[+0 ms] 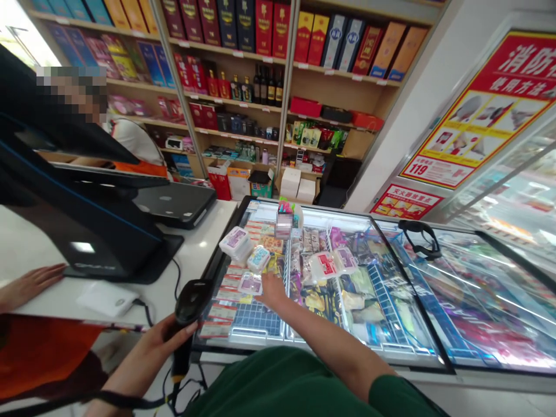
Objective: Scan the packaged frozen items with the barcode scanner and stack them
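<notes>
My left hand [176,339] is wrapped round the grip of a black barcode scanner [193,298], beside the counter's edge. My right hand [271,288] reaches over the glass freezer top and touches a clear plastic pack with a purple label [251,284]; its fingertips are partly hidden. Just above lies a pack with a blue label [259,258]. Stacked purple-labelled packs [236,242] sit at the freezer's left edge. Farther right on the glass are a red-labelled pack [324,264] and another purple-labelled one [345,259].
On the white counter [195,249] at left stand a black monitor [78,191] and a white device [108,298]. Another person's hand [37,285] rests there. A black strap-like object [420,238] lies on the freezer. Shelves of boxes and bottles line the back.
</notes>
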A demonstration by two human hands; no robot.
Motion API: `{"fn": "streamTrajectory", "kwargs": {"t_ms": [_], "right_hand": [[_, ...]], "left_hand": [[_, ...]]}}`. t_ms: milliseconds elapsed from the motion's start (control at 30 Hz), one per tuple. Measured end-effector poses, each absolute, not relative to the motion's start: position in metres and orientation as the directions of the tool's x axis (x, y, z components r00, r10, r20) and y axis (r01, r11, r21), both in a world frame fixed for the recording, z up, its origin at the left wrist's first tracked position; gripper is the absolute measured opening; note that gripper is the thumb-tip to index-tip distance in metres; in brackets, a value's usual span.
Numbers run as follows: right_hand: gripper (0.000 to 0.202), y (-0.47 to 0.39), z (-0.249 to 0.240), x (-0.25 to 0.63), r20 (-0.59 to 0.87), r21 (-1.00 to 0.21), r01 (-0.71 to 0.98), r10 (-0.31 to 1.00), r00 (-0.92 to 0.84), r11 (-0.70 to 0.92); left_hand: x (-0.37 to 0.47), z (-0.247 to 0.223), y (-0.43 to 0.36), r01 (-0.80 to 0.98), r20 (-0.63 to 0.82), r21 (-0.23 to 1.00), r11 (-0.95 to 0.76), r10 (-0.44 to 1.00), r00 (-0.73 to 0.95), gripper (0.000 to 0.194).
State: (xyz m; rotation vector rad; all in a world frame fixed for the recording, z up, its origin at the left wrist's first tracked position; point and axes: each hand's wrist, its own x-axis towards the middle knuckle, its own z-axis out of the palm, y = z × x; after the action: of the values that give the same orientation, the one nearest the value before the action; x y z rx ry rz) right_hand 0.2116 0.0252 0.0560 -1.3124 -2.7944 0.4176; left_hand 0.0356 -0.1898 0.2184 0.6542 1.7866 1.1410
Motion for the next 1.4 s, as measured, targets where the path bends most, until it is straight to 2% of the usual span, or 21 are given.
{"fn": "streamTrajectory", "kwargs": {"t_ms": [200,400,533,667,933,1267,1400], "right_hand": [[0.057,0.02,0.047,0.205,-0.097,-0.243,0.766,0.77,-0.63,0.595],[0.062,0.019,0.046,0.22,-0.128,-0.274,0.783,0.785,-0.606,0.559],[0.066,0.018,0.051,0.239,-0.111,-0.303,0.791,0.804,-0.584,0.532],[0.062,0.016,0.056,0.264,-0.089,-0.321,0.828,0.856,-0.509,0.459],[0.052,0.018,0.073,0.301,-0.011,-0.363,0.863,0.924,-0.382,0.353],[0.057,0.02,0.111,0.33,0.149,-0.394,0.862,0.947,-0.283,0.319],[0.058,0.016,0.127,0.342,0.26,-0.398,0.853,0.933,-0.247,0.337]], "left_hand": [[0.031,0.219,-0.198,-0.003,-0.405,0.886,0.463,0.771,-0.492,0.054],[0.031,0.21,-0.192,-0.006,-0.449,0.861,0.508,0.756,-0.476,0.058],[0.038,0.207,-0.185,-0.012,-0.413,0.879,0.476,0.749,-0.518,0.055],[0.046,0.21,-0.177,-0.032,-0.429,0.879,0.475,0.762,-0.484,0.059],[0.061,0.231,-0.154,0.013,-0.475,0.869,0.495,0.84,-0.262,0.069],[0.093,0.245,-0.121,0.142,-0.414,0.893,0.427,0.904,-0.11,0.061],[0.11,0.251,-0.109,0.175,-0.376,0.91,0.375,0.926,-0.031,0.056]]}}
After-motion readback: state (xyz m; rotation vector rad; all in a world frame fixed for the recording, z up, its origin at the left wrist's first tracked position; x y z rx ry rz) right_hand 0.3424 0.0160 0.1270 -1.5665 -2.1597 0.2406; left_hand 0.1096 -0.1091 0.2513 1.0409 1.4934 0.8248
